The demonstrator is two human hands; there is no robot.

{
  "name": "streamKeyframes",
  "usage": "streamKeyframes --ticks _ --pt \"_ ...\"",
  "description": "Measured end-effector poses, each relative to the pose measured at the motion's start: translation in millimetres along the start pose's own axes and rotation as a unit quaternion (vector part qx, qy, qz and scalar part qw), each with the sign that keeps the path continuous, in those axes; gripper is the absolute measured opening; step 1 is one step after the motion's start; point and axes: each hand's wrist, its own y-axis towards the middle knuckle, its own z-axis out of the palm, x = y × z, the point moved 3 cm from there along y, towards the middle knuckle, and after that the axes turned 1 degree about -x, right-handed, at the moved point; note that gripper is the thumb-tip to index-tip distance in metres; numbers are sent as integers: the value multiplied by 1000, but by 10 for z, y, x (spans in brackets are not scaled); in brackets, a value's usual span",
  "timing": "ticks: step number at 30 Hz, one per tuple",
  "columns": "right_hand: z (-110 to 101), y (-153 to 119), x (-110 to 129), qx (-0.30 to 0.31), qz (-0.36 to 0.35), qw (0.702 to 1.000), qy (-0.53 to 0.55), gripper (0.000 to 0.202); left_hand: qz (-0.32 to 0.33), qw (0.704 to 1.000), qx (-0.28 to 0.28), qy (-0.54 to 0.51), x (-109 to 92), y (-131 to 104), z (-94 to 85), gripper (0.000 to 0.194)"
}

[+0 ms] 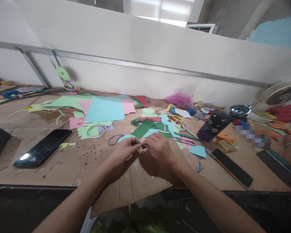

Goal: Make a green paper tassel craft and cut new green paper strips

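Your brown worktop (63,173) spans the view. On its front part, a sheet of cardboard (126,191) lies under your hands and juts past the edge. Beyond them, a light blue paper sheet (104,109) overlaps pink and green sheets. To your left lies a black smartphone (42,149), face up; to your right, another smartphone (232,167) lies near a dark tumbler (213,126) that leans in your view. Your right hand (158,149) and left hand (126,148) meet over the cardboard's far part, palms down. Just past them are dark green paper pieces (144,128), with a red paper roll (150,119) behind, green fringe at its left end. Smallest is the piece (143,146) at your fingertips, above the cardboard: both hands pinch it between thumb and fingers, hiding most of it, so you cannot tell its shape.
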Motion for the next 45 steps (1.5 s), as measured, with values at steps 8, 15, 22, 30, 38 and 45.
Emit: streamKeyframes --ticks 8,15,22,30,38,45 --pt "-25 7 5 7 -9 1000 10 20 49 992 -3 120 48 121 -103 19" --pt "-64 38 -23 11 57 989 134 14 136 945 -36 294 43 211 -174 20" --pt "-131 120 -83 52 197 916 347 16 173 888 -58 421 -60 159 -123 19" --pt "-51 109 -91 89 224 914 326 11 193 829 -69 520 -158 78 -25 20" --pt "-14 93 -118 95 217 901 363 15 190 826 -55 528 -156 76 -27 20" --pt "-38 100 -95 87 175 941 277 14 167 874 -36 455 -104 118 -74 18"
